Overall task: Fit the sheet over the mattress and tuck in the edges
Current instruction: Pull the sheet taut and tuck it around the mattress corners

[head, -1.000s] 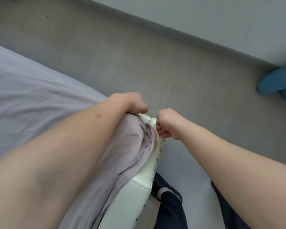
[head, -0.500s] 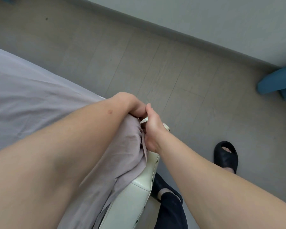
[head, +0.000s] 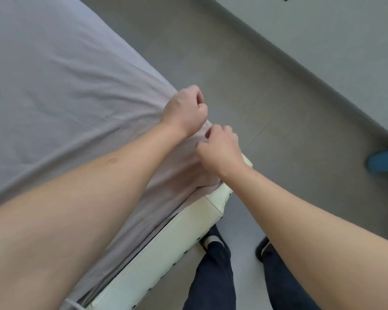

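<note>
Two hands at bed corner | left hand (head: pixel 185 110) grips sheet (head: pixel 61 86) | right hand (head: pixel 222 149) pinches sheet above frame (head: pixel 166 249)

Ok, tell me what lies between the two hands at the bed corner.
In the head view, a bunched fold of the grey sheet lies between the left hand and the right hand; both grip it over the corner of the white bed frame.

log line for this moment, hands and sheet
stage: fitting corner | left hand: grips sheet at corner | right hand: pinches sheet beside it | bed frame: white, corner bare | tuck: not done
</note>
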`<state>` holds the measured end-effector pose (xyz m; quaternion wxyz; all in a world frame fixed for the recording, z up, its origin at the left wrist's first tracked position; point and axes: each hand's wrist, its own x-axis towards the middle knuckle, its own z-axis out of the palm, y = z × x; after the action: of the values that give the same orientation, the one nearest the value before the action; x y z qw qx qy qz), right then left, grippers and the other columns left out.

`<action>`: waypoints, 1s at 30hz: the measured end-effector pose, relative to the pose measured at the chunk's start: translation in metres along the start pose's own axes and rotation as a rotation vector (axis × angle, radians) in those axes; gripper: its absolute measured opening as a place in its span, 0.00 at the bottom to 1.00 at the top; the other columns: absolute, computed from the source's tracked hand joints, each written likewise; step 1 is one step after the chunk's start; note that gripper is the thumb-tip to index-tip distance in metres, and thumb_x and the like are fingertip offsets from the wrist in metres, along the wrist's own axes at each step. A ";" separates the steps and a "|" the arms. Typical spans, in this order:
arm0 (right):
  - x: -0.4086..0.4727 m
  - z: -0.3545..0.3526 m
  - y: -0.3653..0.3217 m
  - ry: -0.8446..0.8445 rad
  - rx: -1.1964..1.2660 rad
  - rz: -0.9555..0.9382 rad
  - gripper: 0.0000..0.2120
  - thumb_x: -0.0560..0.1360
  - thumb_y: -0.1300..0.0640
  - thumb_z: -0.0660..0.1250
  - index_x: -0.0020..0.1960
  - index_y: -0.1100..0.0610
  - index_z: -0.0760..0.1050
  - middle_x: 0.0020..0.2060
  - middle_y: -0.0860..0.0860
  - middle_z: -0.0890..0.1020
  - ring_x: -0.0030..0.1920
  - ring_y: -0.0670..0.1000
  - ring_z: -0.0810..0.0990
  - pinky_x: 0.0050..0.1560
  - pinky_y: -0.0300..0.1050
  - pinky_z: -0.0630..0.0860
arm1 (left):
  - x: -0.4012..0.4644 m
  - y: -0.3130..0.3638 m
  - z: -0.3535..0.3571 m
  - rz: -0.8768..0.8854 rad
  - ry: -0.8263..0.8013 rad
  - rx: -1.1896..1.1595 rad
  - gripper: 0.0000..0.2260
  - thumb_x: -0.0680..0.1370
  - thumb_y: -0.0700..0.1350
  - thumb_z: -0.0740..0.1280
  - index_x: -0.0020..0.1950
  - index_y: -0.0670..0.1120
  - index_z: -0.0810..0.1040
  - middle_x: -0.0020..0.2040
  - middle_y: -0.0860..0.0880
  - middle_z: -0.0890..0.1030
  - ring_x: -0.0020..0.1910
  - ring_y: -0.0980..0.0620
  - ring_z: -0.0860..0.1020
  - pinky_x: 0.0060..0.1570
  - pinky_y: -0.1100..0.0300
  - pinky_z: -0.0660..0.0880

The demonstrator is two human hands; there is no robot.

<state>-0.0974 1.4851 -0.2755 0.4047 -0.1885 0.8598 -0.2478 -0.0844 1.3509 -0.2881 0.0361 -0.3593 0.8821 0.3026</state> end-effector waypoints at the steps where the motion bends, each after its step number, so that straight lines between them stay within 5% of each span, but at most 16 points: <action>1: -0.011 0.010 -0.003 -0.001 -0.038 -0.117 0.06 0.73 0.58 0.60 0.48 0.54 0.74 0.45 0.50 0.74 0.48 0.53 0.69 0.46 0.48 0.69 | -0.020 -0.008 -0.009 -0.030 -0.007 -0.001 0.05 0.74 0.42 0.62 0.46 0.47 0.76 0.43 0.48 0.81 0.45 0.44 0.77 0.45 0.52 0.75; 4: -0.035 0.029 -0.002 -0.335 -0.194 -0.313 0.06 0.71 0.55 0.62 0.36 0.53 0.70 0.32 0.50 0.78 0.37 0.55 0.75 0.35 0.52 0.74 | -0.072 -0.034 -0.014 -0.114 -0.079 0.018 0.05 0.74 0.41 0.62 0.45 0.47 0.77 0.44 0.45 0.83 0.46 0.41 0.79 0.47 0.51 0.77; 6: -0.041 0.033 0.006 -0.534 -0.392 -0.387 0.04 0.71 0.52 0.64 0.42 0.51 0.75 0.37 0.49 0.80 0.41 0.55 0.77 0.42 0.54 0.78 | -0.099 -0.049 -0.012 -0.159 -0.155 0.030 0.06 0.73 0.40 0.62 0.43 0.48 0.78 0.44 0.45 0.83 0.46 0.41 0.80 0.47 0.51 0.78; 9: -0.048 0.042 0.018 -0.667 -0.719 -0.476 0.18 0.67 0.54 0.63 0.56 0.44 0.79 0.48 0.48 0.83 0.51 0.56 0.79 0.51 0.52 0.80 | -0.143 -0.069 -0.013 -0.225 -0.296 0.034 0.05 0.73 0.39 0.64 0.43 0.47 0.80 0.41 0.47 0.82 0.44 0.44 0.79 0.41 0.57 0.73; 13: -0.046 0.043 0.023 -0.581 -0.802 -0.686 0.16 0.74 0.54 0.62 0.60 0.44 0.79 0.52 0.48 0.81 0.59 0.55 0.75 0.58 0.49 0.72 | -0.185 -0.079 -0.005 -0.260 -0.386 -0.007 0.02 0.72 0.44 0.68 0.41 0.49 0.81 0.38 0.52 0.80 0.41 0.48 0.78 0.39 0.59 0.72; 16: -0.059 0.046 0.022 -0.425 -0.818 -0.912 0.17 0.76 0.56 0.64 0.63 0.47 0.78 0.52 0.50 0.80 0.58 0.56 0.74 0.54 0.50 0.68 | -0.205 -0.082 0.003 -0.289 -0.283 -0.003 0.04 0.72 0.46 0.69 0.38 0.50 0.76 0.35 0.54 0.77 0.40 0.47 0.76 0.38 0.57 0.70; 22: -0.074 0.055 0.026 -0.441 -0.947 -0.824 0.15 0.78 0.57 0.59 0.61 0.52 0.78 0.53 0.53 0.79 0.59 0.58 0.75 0.56 0.50 0.70 | -0.238 -0.081 0.014 -0.338 -0.120 -0.029 0.03 0.73 0.48 0.68 0.42 0.50 0.80 0.40 0.54 0.82 0.43 0.49 0.79 0.42 0.58 0.74; 30: -0.064 0.056 0.040 -0.436 -0.979 -0.747 0.21 0.82 0.45 0.51 0.64 0.51 0.77 0.61 0.52 0.78 0.64 0.57 0.73 0.64 0.54 0.69 | -0.247 -0.086 0.038 -0.333 -0.336 -0.001 0.18 0.84 0.56 0.54 0.60 0.50 0.80 0.62 0.44 0.80 0.63 0.42 0.77 0.61 0.50 0.74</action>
<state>-0.0196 1.5360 -0.2912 0.3238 -0.6830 0.6481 0.0923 0.1484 1.4752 -0.2938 0.2317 -0.4444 0.7920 0.3487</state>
